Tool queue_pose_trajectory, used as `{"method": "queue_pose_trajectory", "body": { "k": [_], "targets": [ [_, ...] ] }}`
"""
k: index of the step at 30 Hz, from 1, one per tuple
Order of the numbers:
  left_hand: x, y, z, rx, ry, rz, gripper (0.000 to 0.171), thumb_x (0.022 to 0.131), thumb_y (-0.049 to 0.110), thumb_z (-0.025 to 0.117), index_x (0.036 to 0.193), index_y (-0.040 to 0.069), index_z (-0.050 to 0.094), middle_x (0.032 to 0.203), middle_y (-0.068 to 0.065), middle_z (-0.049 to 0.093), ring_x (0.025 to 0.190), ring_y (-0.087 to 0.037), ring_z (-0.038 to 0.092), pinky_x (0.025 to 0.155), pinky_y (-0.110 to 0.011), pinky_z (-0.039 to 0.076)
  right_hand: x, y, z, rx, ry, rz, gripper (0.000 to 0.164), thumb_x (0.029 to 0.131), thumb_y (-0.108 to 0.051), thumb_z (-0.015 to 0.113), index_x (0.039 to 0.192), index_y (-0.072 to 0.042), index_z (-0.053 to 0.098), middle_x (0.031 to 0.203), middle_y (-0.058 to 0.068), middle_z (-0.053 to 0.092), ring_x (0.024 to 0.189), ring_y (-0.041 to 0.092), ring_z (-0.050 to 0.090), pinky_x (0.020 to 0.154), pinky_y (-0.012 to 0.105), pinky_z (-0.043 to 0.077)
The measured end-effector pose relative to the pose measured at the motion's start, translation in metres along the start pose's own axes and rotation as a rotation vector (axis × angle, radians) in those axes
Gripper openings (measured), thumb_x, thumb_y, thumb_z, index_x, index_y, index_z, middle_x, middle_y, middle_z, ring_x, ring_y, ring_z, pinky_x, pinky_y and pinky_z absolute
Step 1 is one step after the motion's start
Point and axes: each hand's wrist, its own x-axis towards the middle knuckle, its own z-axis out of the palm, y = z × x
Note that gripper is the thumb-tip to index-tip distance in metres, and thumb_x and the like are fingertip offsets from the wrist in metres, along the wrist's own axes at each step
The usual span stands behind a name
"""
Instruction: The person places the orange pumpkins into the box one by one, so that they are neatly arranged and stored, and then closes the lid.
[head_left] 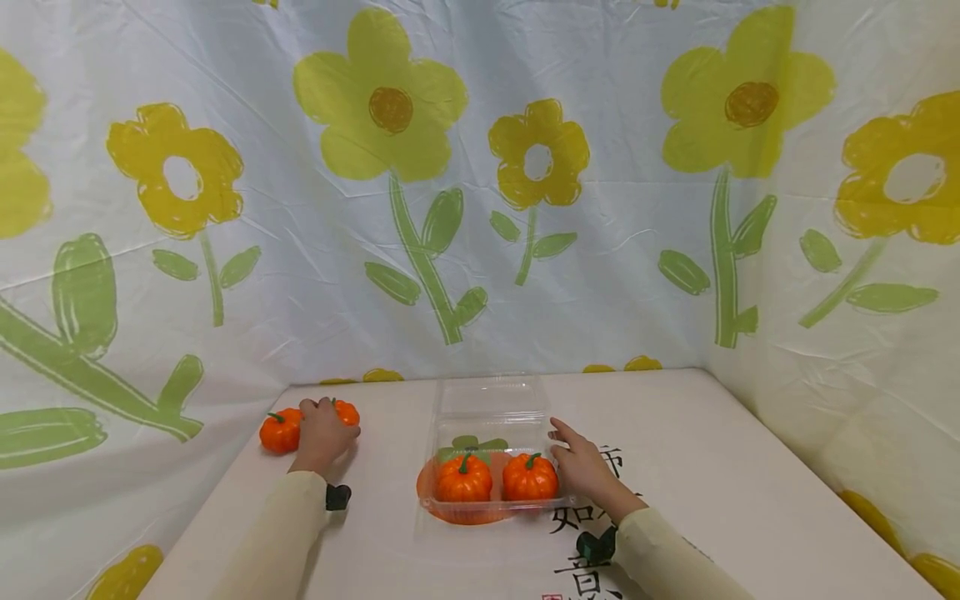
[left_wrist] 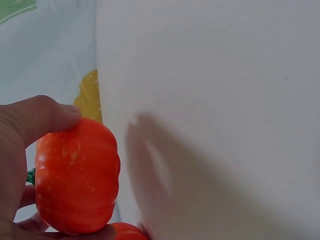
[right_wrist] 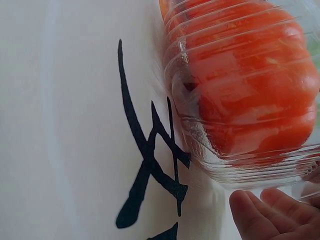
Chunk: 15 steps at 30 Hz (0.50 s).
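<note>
My left hand (head_left: 324, 433) grips a small orange toy pumpkin (left_wrist: 77, 177) with a green stem, thumb on one side and fingers curled round the other. A second pumpkin (head_left: 279, 432) lies beside it near the table's left edge. A clear plastic clamshell box (head_left: 491, 504) stands mid-table, its lid (head_left: 491, 396) folded back. Inside, in the front part, sit a left pumpkin (head_left: 464, 481) and a right pumpkin (head_left: 530, 478). My right hand (head_left: 587, 467) is at the box's right side with fingers extended, fingertips (right_wrist: 242, 201) right at the clear wall.
The white table (head_left: 397, 550) bears black brush characters (head_left: 581, 567) in front and to the right of the box. A printed orange and green design shows through the box. Flower-patterned curtain (head_left: 480, 317) encloses the table at the back and sides.
</note>
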Motion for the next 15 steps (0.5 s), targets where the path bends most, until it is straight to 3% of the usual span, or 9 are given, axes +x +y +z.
{"method": "queue_pose_trajectory", "body": {
  "k": [4,11,15],
  "targets": [
    [0.0017,0.0015,0.0002,-0.011,0.007,0.038,0.081,0.081,0.023,0.071,0.136,-0.013,0.025,0.136,-0.038,0.014,0.104,-0.054,0.048,0.097,-0.061,0.045,-0.0003,-0.0002,0.0008,-0.003,-0.006,0.012,0.053,0.098,-0.016,0.045,0.150,-0.009,0.035,0.139,0.016,0.055,0.130,0.039,0.048,0.106,0.061,0.037],
    [0.0018,0.0042,0.0022,-0.037,0.018,0.079,0.085,0.078,0.024,0.074,0.138,-0.005,0.021,0.144,-0.037,0.008,0.122,-0.058,0.032,0.102,-0.065,0.039,-0.0017,-0.0010,0.0010,-0.004,-0.008,0.013,0.053,0.098,-0.015,0.044,0.150,-0.009,0.035,0.139,0.017,0.054,0.131,0.040,0.048,0.106,0.062,0.037],
    [0.0037,0.0087,0.0032,-0.048,0.005,0.077,0.085,0.078,0.026,0.075,0.138,-0.001,0.022,0.141,-0.036,0.015,0.115,-0.056,0.042,0.100,-0.063,0.042,-0.0022,-0.0018,0.0003,0.002,-0.011,0.016,0.053,0.098,-0.015,0.044,0.150,-0.010,0.035,0.140,0.016,0.054,0.129,0.039,0.049,0.105,0.061,0.038]
  ]
}}
